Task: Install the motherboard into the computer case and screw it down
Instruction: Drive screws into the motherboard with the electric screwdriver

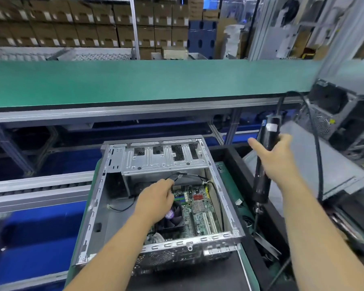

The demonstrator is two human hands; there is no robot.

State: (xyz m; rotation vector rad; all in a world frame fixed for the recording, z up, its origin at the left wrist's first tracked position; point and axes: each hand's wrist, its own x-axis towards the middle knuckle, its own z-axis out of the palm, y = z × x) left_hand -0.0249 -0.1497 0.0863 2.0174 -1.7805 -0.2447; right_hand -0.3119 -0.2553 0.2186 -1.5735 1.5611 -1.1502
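Motherboard (200, 208) lying flat in the case (122, 206), screwdriver (265, 162) hanging upright to its right.
Right hand (275, 158) is gripping the screwdriver; left hand (156, 200), nearer the board, is pinching a cable (189, 175).

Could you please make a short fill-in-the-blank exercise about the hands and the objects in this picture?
1. The black cylindrical electric screwdriver is held by the ____ hand.
2. The left hand reaches inside the open grey metal computer ____.
3. The green motherboard lies ____ the case.

Missing words: right; case; inside
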